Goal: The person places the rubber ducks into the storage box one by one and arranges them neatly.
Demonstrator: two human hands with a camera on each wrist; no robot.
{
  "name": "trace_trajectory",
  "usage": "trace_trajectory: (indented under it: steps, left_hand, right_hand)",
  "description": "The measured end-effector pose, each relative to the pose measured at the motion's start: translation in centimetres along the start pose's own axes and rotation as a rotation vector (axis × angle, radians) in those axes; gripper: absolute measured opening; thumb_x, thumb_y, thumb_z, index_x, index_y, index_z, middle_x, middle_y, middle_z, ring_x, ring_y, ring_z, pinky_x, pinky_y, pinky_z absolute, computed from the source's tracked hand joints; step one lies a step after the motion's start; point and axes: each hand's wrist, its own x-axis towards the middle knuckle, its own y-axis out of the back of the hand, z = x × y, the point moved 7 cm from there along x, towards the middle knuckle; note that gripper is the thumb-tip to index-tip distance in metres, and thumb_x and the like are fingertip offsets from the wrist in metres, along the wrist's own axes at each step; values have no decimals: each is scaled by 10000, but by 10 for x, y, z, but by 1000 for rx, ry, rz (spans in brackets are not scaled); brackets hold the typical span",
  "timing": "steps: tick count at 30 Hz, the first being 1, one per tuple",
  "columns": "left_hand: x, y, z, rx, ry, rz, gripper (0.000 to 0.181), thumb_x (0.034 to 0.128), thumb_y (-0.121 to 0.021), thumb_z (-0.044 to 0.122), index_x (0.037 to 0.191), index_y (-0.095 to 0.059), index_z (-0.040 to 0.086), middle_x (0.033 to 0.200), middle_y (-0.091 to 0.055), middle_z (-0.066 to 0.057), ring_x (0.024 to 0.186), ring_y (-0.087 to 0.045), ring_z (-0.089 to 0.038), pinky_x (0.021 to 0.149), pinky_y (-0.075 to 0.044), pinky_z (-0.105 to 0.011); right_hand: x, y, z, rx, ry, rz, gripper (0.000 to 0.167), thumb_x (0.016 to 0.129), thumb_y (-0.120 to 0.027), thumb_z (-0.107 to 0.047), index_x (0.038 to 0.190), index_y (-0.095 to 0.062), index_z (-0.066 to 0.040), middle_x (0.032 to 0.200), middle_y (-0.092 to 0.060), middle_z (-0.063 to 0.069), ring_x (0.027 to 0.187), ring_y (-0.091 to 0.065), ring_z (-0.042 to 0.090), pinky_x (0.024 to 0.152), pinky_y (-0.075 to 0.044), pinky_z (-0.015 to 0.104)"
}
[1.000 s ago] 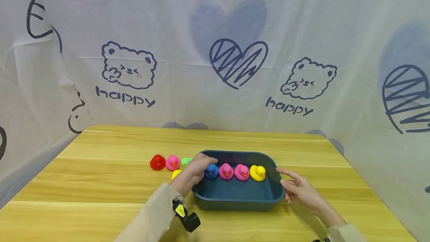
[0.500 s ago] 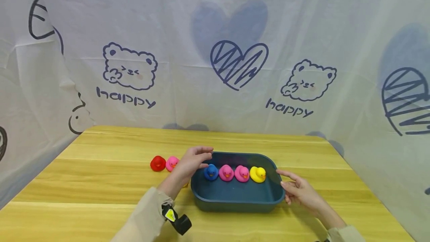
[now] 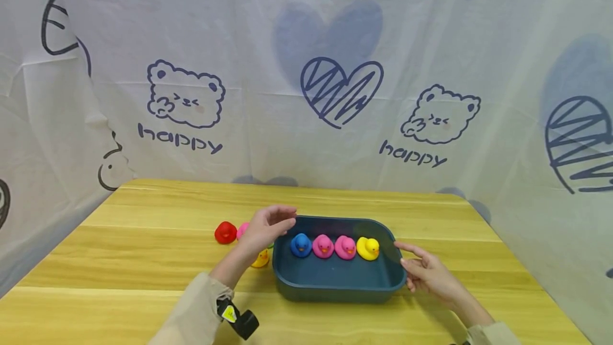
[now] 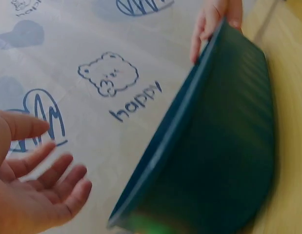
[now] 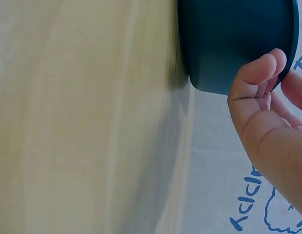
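A dark blue-green plastic tub sits on the table. Inside it stands a row of rubber ducks: a blue duck, a pink duck, a second pink duck and a yellow duck. My left hand hovers by the tub's left end, its fingers spread and holding nothing; the left wrist view shows the bare palm. My right hand touches the tub's right end with loosely bent fingers, also seen in the right wrist view beside the tub wall.
Left of the tub are a red duck, a partly covered pink duck and another yellow duck. A sliver of green shows behind my left hand. A printed white cloth hangs behind the wooden table.
My left hand has drawn back leftward from above the blue duck and out past the tub's left rim. My right hand and the ducks in the tub stay put.
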Motion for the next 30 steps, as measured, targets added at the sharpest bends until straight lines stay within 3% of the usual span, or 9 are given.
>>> trace_trajectory:
  steps: [5,10,19,30]
  left_hand:
    - [-3,9,-3,72,-63,-17,224,854,-589,83,1046,-600,-31,1015,-606,-128,918,-565,-228,817,-462,-330]
    - [-6,20,-9,103,-79,-25,239,856,-590,87,1041,-587,-64,1012,-596,-168,902,-563,-238,816,-458,-312]
    - [-10,35,-19,213,-111,-24,202,819,-612,15,1008,-599,-55,976,-608,-161,879,-559,-251,768,-461,-327]
    - [-16,52,-34,243,-99,-13,267,778,-657,5,1027,-602,-74,997,-605,-196,912,-562,-293,759,-476,-315]
  right_hand:
    - [-1,0,0,-1,-14,5,430,946,-436,-111,1356,-321,-48,686,-552,0,562,-535,68,528,-459,191]
    - [-1,1,1,-18,-19,8,499,950,-427,-112,1368,-206,48,686,-550,-1,560,-533,68,527,-455,191]
    - [-1,3,2,-22,-29,16,517,947,-439,-121,1370,-194,47,680,-554,-2,557,-533,68,523,-453,189]
    - [-1,4,4,-12,-50,26,533,946,-442,-128,1374,-177,49,677,-557,0,550,-532,68,521,-454,192]
